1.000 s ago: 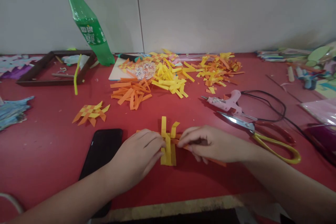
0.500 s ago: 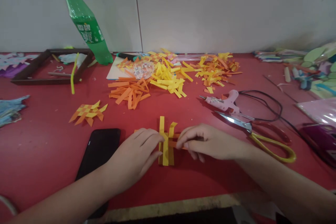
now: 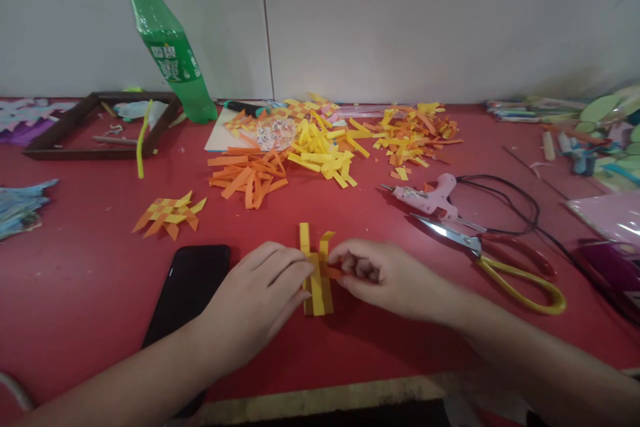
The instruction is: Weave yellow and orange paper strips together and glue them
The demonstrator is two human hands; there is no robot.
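Yellow paper strips crossed with orange ones lie woven together near the table's front edge. My left hand holds their left side, its fingertips pressed on the edge and covering part of the weave. At the right side, my right hand has its fingers curled, with an orange paper strip at the thumb and index finger. One yellow strip end stands bent up at the top. Further left lies a woven yellow and orange paper fish.
A black phone lies beside my left forearm. Scissors and a pink glue gun with its cord lie to the right. Behind are orange strips, yellow strips, a green bottle and a brown frame.
My right hand has shifted slightly left and up, its fingers curling more, closer to the weave. The left hand stays on the left side of the strips.
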